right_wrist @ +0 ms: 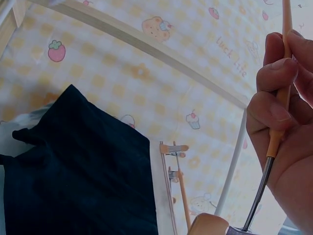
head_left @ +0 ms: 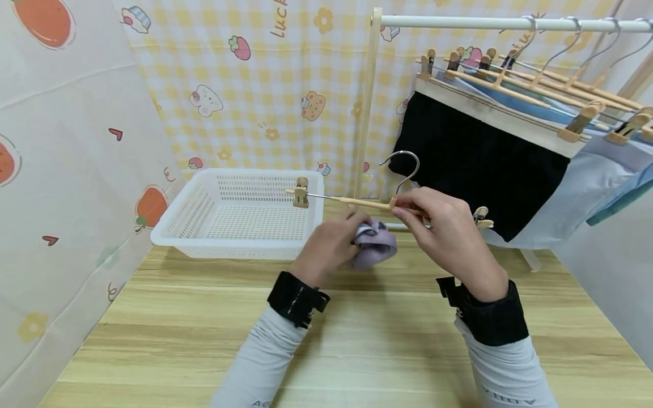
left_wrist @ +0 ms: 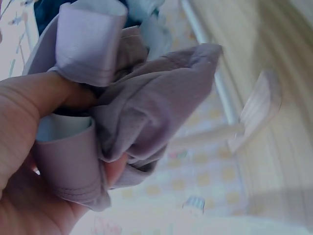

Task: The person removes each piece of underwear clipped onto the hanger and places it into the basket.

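In the head view, my right hand [head_left: 444,229] pinches a wooden clip hanger [head_left: 359,202] near the middle of its bar, just below the metal hook. One clip [head_left: 301,195] sits at the hanger's left end; another [head_left: 482,218] shows past my wrist. My left hand [head_left: 329,245] grips a bunched lilac garment [head_left: 376,247] below the bar, apart from it. Close up in the left wrist view, the garment [left_wrist: 151,110] is crumpled, with folded stitched bands around the fingers; its full shape is hidden. In the right wrist view, curled fingers [right_wrist: 276,115] wrap the bar.
A white perforated basket [head_left: 237,246] stands at the left back of the wooden table [head_left: 357,351]. On the right, a rack [head_left: 459,22] carries several clip hangers with garments, a black one [head_left: 474,158] in front. A patterned curtain [head_left: 270,73] hangs behind.
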The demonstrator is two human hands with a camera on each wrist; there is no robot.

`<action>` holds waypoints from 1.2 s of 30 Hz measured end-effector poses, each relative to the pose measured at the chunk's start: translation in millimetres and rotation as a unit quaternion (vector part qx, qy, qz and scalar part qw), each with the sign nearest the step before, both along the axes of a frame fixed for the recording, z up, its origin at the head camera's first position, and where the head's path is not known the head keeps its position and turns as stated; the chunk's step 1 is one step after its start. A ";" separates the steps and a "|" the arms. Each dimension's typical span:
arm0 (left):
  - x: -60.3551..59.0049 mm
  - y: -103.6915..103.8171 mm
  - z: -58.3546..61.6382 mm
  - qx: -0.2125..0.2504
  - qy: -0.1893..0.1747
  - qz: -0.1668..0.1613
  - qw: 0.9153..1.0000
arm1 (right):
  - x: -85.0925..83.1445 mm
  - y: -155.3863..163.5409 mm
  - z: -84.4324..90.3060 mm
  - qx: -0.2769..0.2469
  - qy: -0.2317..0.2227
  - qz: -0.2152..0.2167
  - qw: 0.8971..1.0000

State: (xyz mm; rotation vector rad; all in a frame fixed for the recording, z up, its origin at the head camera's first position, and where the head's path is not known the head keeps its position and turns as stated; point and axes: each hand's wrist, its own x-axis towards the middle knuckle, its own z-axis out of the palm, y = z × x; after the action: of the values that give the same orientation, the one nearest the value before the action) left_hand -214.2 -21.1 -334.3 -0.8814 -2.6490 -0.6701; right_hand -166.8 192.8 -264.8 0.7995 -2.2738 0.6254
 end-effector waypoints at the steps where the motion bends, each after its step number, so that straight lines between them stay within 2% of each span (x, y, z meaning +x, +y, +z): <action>1: -1.8 -4.4 1.7 0.012 0.008 0.011 1.000 | 0.1 0.1 0.1 -0.001 0.000 -0.001 1.000; 6: -8.9 -30.8 7.4 0.057 0.052 0.061 0.995 | 0.2 0.8 0.7 -0.003 0.001 -0.003 1.000; 11: -17.5 -58.0 16.3 0.100 0.028 0.108 0.989 | 0.2 1.5 1.6 -0.001 0.001 -0.004 1.000; 13: -19.9 -68.3 19.7 0.131 0.006 0.127 0.983 | -0.1 1.7 1.7 -0.001 -0.001 -0.004 1.000; 18: -25.1 -92.5 20.3 0.190 0.007 0.166 0.968 | -1.1 2.3 1.5 0.002 -0.002 -0.006 1.000; 26: -30.9 -122.4 17.4 0.214 0.025 0.234 0.948 | -1.2 3.7 1.1 0.003 0.000 -0.003 1.000; 31: -32.4 -139.3 10.8 0.229 0.015 0.278 0.933 | -1.0 3.5 1.6 0.002 -0.002 -0.002 1.000; 36: -32.8 -152.7 5.9 0.250 -0.001 0.320 0.914 | -1.1 3.2 1.4 0.004 -0.004 0.001 1.000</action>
State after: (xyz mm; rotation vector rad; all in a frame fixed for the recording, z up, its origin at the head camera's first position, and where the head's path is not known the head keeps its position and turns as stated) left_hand -247.0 -173.8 -328.4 0.1322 -2.3553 -1.0699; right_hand -167.9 195.9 -263.4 0.8056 -2.2846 0.6218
